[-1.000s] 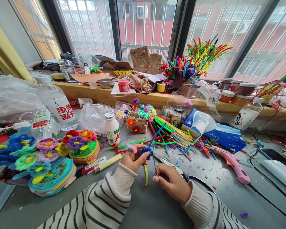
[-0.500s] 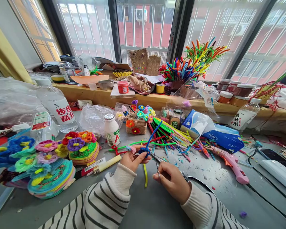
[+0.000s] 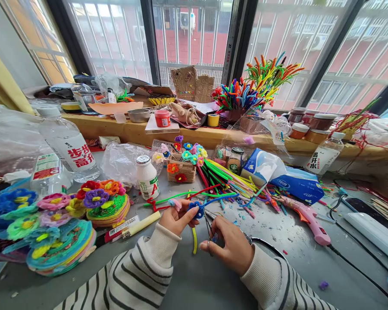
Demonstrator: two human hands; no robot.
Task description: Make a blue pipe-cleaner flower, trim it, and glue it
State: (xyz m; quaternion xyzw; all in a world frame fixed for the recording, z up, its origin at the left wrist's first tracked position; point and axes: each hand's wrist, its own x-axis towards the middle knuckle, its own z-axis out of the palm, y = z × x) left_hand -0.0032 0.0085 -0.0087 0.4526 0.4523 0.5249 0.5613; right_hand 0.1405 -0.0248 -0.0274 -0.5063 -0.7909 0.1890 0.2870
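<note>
My left hand (image 3: 176, 218) pinches a small blue pipe-cleaner flower (image 3: 196, 209) above the grey table (image 3: 197, 280). A yellow-green stem hangs below the flower and a blue tail sticks out to the right. My right hand (image 3: 233, 247) is closed around small scissors (image 3: 208, 226), whose thin blades point up at the flower's base. Both sleeves are white with dark stripes.
Finished flower coasters (image 3: 61, 241) pile up at the left beside a lighter (image 3: 140, 224). A small drink bottle (image 3: 147, 177), a flower basket (image 3: 181, 170), loose pipe cleaners (image 3: 229, 181), a tissue pack (image 3: 294, 185) and a pink glue gun (image 3: 307, 217) lie beyond my hands. The wooden sill (image 3: 213, 135) holds jars.
The blue tail has swung from pointing up to lying out to the right. My right hand moved the scissors closer to the flower. The view shifted slightly left.
</note>
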